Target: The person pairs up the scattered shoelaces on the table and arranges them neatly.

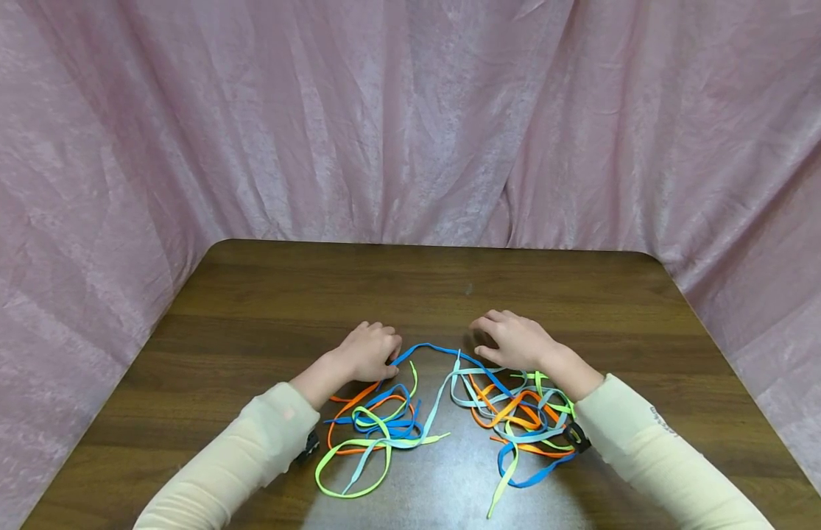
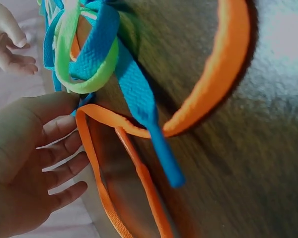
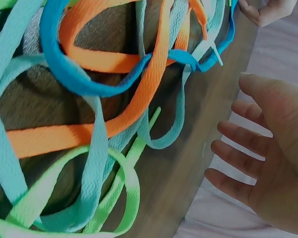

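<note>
My left hand (image 1: 372, 351) pinches a blue shoelace (image 1: 431, 346) between thumb and index finger, beside the left pile. From there the lace arcs across to the right pile. In the left wrist view, the other fingers of that hand are spread, close to an orange shoelace (image 2: 208, 84). My right hand (image 1: 514, 341) is just beyond the right pile, its fingers relaxed and apart with nothing between them. In the right wrist view, light blue (image 3: 94, 163), orange and green (image 3: 131, 198) laces loop over one another near this hand.
Two tangled piles of flat laces lie on the brown wooden table (image 1: 304, 294), and a light blue lace (image 1: 439, 405) runs between them. A pale pink curtain (image 1: 410, 125) hangs behind and at both sides. Small dark wrist cameras (image 1: 576, 436) sit under the sleeves.
</note>
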`<state>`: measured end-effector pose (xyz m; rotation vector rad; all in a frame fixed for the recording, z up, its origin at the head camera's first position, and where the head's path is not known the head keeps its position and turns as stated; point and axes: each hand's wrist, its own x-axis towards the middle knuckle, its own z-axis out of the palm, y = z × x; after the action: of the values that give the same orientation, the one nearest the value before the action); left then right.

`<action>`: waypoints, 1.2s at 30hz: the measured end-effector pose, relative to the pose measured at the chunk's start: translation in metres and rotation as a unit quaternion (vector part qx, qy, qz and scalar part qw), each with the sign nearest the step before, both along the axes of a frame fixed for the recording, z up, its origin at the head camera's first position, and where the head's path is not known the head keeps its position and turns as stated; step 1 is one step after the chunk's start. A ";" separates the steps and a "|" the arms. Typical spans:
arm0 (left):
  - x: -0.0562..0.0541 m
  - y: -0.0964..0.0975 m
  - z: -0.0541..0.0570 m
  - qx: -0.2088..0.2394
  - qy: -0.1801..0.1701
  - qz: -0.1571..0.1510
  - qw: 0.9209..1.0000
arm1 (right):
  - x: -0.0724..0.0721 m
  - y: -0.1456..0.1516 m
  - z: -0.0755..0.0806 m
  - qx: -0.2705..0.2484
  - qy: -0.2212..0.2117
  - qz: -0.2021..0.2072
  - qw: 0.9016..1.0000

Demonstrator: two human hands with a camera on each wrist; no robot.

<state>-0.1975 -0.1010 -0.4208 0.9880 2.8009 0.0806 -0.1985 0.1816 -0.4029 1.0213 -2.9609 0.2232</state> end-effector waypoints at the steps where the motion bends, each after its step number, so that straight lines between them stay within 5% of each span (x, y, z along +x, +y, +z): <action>1: 0.000 0.000 0.000 0.002 -0.004 0.000 1.000 | 0.000 -0.001 0.000 -0.002 -0.002 0.003 1.000; 8: -0.002 0.002 -0.001 0.001 0.003 -0.003 1.000 | 0.000 -0.009 -0.001 -0.009 -0.002 0.021 1.000; 20: -0.004 -0.001 0.008 0.100 0.021 0.005 0.995 | 0.001 -0.027 -0.001 -0.033 -0.009 0.041 0.999; 36: 0.002 0.001 0.025 0.155 0.065 -0.004 0.986 | -0.001 -0.051 -0.009 -0.044 -0.015 0.048 0.998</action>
<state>-0.1960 -0.0995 -0.3954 1.1036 2.9631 0.4815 -0.1998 0.1309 -0.4124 1.1601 -2.9013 0.3701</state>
